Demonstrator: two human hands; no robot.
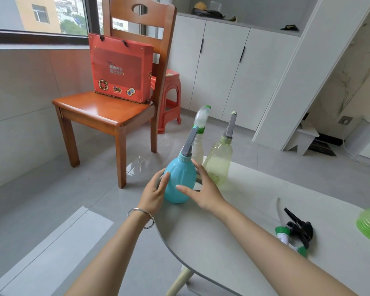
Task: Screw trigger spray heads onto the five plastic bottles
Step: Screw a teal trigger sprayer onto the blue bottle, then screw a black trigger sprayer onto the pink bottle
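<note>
Near my right arm a black spray head [300,229] lies loose on the table [222,242]. Further on, my left hand [156,192] and my right hand [202,194] are spread, with straight fingers, on both sides of the blue bottle [179,180]. It stands at the table edge and has a grey head on it. Behind it stand a pale green bottle [219,165] and a white bottle [198,147], then a chair [107,107].

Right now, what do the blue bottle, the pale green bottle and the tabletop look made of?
Blue bottle: opaque plastic, likely; smooth satin skin with moulded ribs.
Pale green bottle: translucent plastic; light passes through its wall.
Tabletop: matte pale grey, smooth, no grain; laminate or stone-look, cannot tell.
</note>
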